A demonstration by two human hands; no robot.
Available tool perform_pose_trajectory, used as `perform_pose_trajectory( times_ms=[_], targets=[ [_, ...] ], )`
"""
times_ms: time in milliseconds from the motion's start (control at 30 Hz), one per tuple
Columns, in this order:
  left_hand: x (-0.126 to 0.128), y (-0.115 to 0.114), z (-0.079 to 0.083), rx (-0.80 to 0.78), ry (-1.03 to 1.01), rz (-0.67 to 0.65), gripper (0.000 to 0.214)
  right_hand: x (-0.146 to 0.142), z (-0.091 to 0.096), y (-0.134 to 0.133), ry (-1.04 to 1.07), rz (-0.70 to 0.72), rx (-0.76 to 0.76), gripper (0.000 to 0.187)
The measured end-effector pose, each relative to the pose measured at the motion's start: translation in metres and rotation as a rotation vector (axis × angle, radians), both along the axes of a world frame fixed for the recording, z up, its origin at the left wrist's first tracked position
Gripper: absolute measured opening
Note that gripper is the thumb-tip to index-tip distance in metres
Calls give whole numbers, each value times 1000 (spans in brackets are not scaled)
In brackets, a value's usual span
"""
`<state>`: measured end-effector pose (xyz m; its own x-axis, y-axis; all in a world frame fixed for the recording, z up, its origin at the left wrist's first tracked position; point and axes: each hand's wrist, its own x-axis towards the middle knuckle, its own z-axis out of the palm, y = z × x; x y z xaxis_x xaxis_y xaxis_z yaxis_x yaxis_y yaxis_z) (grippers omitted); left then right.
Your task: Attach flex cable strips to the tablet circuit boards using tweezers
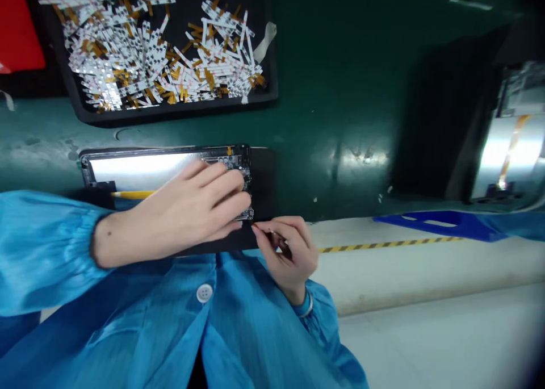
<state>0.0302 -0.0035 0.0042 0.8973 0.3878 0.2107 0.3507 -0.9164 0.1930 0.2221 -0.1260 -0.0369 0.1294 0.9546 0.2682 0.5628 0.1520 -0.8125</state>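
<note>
Nearest the camera, a blue smock [179, 326] with a white button [204, 292] is filling the lower view. Just above it the right hand [287, 247] is curling shut, thumb and fingertips pinching a small thin piece [255, 226] right at the near right corner of an opened device [140, 170]; what the piece is cannot be told. The left hand [191, 207] is lying open and flat across the device, fingers stretching over the circuit board [238, 164] at its right end and gripping nothing. A yellow strip [131, 195] is showing beside the left wrist. The device is lying at the near edge of the dark green table [340, 82], silver inner plate facing up. Off to the right, a black-and-yellow striped line [383, 245] is running along the pale floor [426, 309], with a blue object [443, 223] just above it and a silvery, blurred unit [515, 145] standing at the far right. Farther back on the table, a black tray [170, 113] is holding a loose heap of white and orange strips [140, 54]. A red shape [17, 31] is showing at the far left corner.
</note>
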Motion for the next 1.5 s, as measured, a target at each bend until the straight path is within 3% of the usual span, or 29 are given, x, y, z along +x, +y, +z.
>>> perform_pose_trajectory(
  times_ms=[267, 367, 567, 767, 933, 1267, 1400, 1500],
  targets=[
    [10, 0, -9, -281, -27, -2, 14, 10, -12, 5, -233, 200, 263, 28],
    [7, 4, -9, -289, -60, -5, 12, 11, -13, 9, -269, 227, 299, 23],
    [0, 12, -3, -534, -194, 32, 11, 9, -10, 13, -321, 261, 312, 19],
    [-13, 12, 5, -488, -211, 96, 10, 7, -2, 13, -369, 251, 256, 20],
    [-18, 5, -1, -484, -175, 112, 11, 5, 4, 10, -385, 237, 179, 24],
    [-21, 0, -14, -387, -175, 23, 17, -2, 8, 13, -335, 223, 82, 19],
    [-22, -2, -15, -411, -161, -50, 26, 1, 10, 15, -194, 198, -49, 16],
    [-22, -1, -14, -352, -118, -78, 29, 3, 8, 20, -87, 151, -47, 16]
  ],
)
